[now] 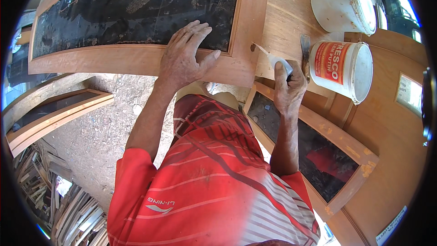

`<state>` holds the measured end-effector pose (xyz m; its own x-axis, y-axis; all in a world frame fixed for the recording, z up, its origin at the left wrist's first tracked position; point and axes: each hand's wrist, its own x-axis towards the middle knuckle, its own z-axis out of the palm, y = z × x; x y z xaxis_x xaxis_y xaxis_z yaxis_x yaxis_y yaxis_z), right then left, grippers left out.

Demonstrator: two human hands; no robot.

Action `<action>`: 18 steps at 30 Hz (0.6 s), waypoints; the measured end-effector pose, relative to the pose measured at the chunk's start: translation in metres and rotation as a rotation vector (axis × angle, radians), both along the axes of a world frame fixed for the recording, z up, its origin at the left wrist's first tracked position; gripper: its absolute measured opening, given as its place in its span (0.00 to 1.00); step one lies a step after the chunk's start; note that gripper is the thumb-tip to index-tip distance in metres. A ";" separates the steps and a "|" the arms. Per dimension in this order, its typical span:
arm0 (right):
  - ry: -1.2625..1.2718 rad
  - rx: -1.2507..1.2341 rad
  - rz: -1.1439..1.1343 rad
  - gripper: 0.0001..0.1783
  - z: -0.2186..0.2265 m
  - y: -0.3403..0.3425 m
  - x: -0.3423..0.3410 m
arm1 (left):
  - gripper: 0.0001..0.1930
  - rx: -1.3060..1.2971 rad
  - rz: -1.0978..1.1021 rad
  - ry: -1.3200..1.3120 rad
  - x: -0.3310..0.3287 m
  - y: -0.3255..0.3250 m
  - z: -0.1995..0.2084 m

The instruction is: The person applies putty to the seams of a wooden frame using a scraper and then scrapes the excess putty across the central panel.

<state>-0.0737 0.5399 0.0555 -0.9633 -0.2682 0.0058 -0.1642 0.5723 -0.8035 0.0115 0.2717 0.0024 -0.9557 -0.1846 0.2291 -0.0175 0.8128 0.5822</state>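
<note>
In the head view, a small white bottle with a thin, tapering nozzle [274, 59] sits in the right hand [290, 86], the fingers curled round its body and the thumb laid along it. The bottle is tilted, its nozzle pointing up and to the left, away from the right hand and toward a small dark spot [253, 48] in the pale brown wood of a rectangular wooden frame [123, 63]. The tip is right at the spot; whether it touches the wood cannot be told.

The left hand [184, 57] lies to the left of the bottle, well apart from it. It is palm down with fingers extended and thumb spread away, and it has hold of nothing. It lies over the frame's near rail, its fingertips reaching over the dark, smudged inset panel [114, 20].

The frame lies across the person's front, over a broad light-brown wooden board [291, 4]. Just beyond the right hand lies a putty knife with a dark flat blade [305, 45]. Beside it, a white round tub with a red label [363, 70] lies tipped over, and farther off is a larger, stained white bucket [332, 9]. Below the right forearm rests a second wooden frame with a dark panel [334, 131].
</note>
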 end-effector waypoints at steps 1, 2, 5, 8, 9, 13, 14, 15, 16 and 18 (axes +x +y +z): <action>0.001 -0.001 -0.001 0.11 -0.001 -0.002 -0.001 | 0.29 0.000 -0.002 -0.002 0.000 0.000 0.000; 0.010 -0.012 -0.001 0.11 -0.001 -0.004 -0.002 | 0.29 0.001 -0.004 -0.003 -0.001 0.000 0.000; 0.028 -0.015 -0.003 0.11 0.002 -0.016 -0.003 | 0.29 -0.001 0.000 -0.003 -0.001 0.000 0.001; 0.046 0.018 0.000 0.11 0.003 -0.022 -0.006 | 0.29 -0.004 -0.005 -0.005 0.000 -0.001 -0.002; 0.052 0.042 0.004 0.10 0.002 -0.024 -0.006 | 0.29 -0.004 -0.003 -0.005 0.000 -0.001 -0.002; 0.045 0.071 0.008 0.10 0.005 -0.028 -0.009 | 0.29 -0.007 -0.010 0.006 0.000 -0.002 -0.002; 0.031 0.072 0.005 0.10 0.006 -0.028 -0.010 | 0.29 -0.010 -0.013 0.007 0.000 -0.002 -0.002; 0.018 0.073 0.003 0.10 0.006 -0.029 -0.010 | 0.29 -0.009 -0.011 0.008 0.000 -0.002 -0.002; 0.018 0.074 0.005 0.10 0.005 -0.029 -0.011 | 0.30 0.000 -0.008 -0.002 0.001 -0.002 -0.002; 0.032 0.058 0.012 0.09 0.003 -0.029 -0.011 | 0.30 0.011 -0.006 -0.011 0.001 -0.002 -0.002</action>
<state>-0.0846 0.5109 0.0589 -0.9595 -0.2810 0.0202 -0.1964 0.6157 -0.7631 0.0122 0.2701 0.0007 -0.9593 -0.1809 0.2169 -0.0186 0.8067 0.5907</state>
